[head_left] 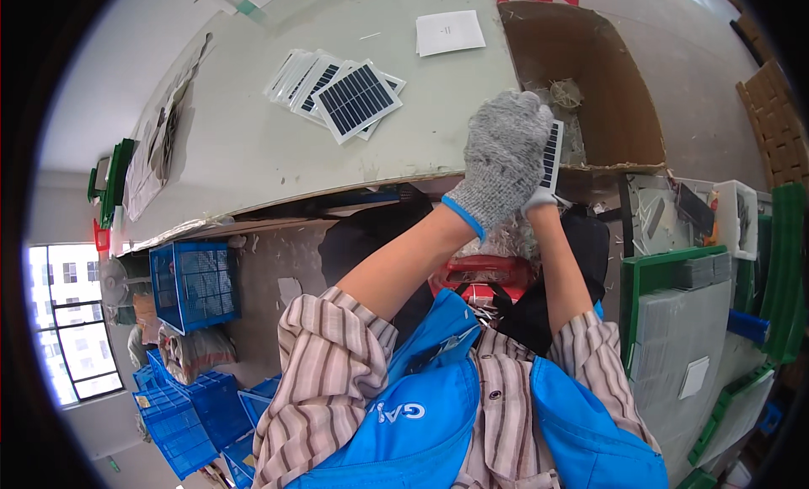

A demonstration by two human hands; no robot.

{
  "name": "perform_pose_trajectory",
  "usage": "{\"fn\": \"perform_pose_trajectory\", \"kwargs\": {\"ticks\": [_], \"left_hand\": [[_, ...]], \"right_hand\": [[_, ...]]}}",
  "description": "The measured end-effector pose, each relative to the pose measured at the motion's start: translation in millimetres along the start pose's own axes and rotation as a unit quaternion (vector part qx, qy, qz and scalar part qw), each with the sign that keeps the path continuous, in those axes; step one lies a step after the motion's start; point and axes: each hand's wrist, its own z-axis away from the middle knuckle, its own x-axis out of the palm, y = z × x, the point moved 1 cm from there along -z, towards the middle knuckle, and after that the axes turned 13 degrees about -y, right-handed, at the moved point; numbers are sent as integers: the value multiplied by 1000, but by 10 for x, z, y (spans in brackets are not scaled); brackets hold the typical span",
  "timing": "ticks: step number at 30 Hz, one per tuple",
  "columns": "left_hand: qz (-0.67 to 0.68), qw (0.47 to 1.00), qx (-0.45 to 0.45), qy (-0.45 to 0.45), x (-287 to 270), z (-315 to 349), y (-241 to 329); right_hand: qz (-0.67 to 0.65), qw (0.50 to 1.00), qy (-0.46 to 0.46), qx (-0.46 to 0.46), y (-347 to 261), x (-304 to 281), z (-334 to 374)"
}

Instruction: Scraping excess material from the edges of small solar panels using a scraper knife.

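Observation:
My left hand [506, 156], in a grey knit glove with a blue cuff, is closed above the right one. What its curled fingers hold, if anything, is hidden. Mostly behind it, my right hand [538, 202] shows only the pale edge of a glove at the wrist. A small solar panel [552, 157] with dark cells and a white border stands tilted in the right hand, partly covered by the left. On the table [404, 152], to the left of my hands, a loose, fanned stack of similar solar panels [358, 101] lies flat, some in clear film.
An open cardboard box [619, 93] with scraps inside adjoins the table's right end. White paper sheets [451, 32] lie farther back. Below my hands is a red plastic stool [484, 274]. Green trays [636, 320] stand at right, blue crates [194, 287] at left.

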Motion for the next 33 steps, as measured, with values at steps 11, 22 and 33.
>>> {"fn": "perform_pose_trajectory", "kwargs": {"ticks": [11, 22, 33], "left_hand": [[-16, 992, 10, 122, 0, 104, -105], [-2, 993, -10, 118, -61, 179, -158], [-147, 985, -83, -39, -946, 977, -1770]], "right_hand": [[-157, 952, -199, 173, -1412, -192, 910], [-80, 980, -115, 140, -1490, -239, 567], [627, 645, -144, -413, -2010, 698, -1034]]}}
